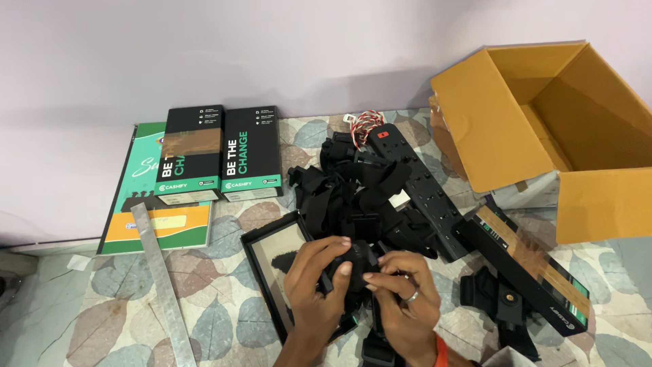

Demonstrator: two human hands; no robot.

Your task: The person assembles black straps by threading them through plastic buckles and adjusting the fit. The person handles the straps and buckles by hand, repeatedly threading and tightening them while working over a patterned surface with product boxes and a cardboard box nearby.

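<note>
Both forearms are bare, with no sleeves reaching the wrists. The right hand (401, 302) wears a plain silver ring on one finger and an orange band at the wrist. The left hand (316, 285) wears nothing at all.

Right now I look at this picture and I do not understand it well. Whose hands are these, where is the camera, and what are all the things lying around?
There is no machine here. A person wears a camera on the head, so the one picture looks down at their own two bare hands. The left hand and the right hand, which wears a ring, together hold a small black part of a tangle of black straps. They work over an open shallow black box. On the leaf-patterned surface lie two black-and-green boxes, a green booklet, a metal ruler, a black power strip, another long black box and an open cardboard box.
</note>
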